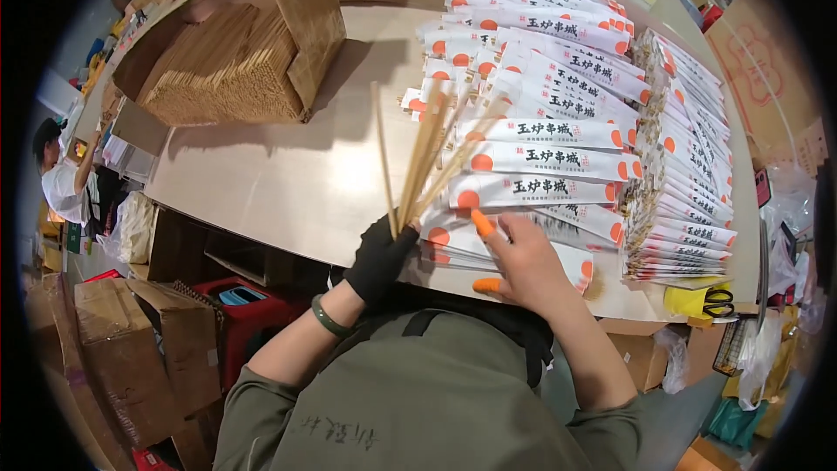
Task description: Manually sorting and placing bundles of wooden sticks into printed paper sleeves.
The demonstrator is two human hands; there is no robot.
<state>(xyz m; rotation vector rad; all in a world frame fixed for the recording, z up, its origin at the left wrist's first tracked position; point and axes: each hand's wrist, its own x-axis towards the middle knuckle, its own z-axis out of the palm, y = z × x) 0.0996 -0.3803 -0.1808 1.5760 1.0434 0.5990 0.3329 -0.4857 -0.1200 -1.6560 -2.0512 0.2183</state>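
My left hand (384, 255), in a black glove, is closed around the lower ends of several loose wooden chopsticks (425, 161). They fan upward, and one leans apart to the left. My right hand (527, 266) wears orange finger covers on the index finger and thumb. Its fingers are apart, with nothing visible between them, over white paper chopstick sleeves (523, 191) printed with orange dots and dark lettering. The index fingertip is by the lower edge of one sleeve; whether it touches, I cannot tell. Below it, more sleeves (558, 263) lie in a near stack.
An open cardboard box (312, 22) at the far left holds packed chopsticks (222, 70). Filled sleeves are piled along the right of the table (253, 179), with another stack (684, 166) beyond. Black-handled scissors (718, 303) lie at the right edge. Another person (65, 179) is far left.
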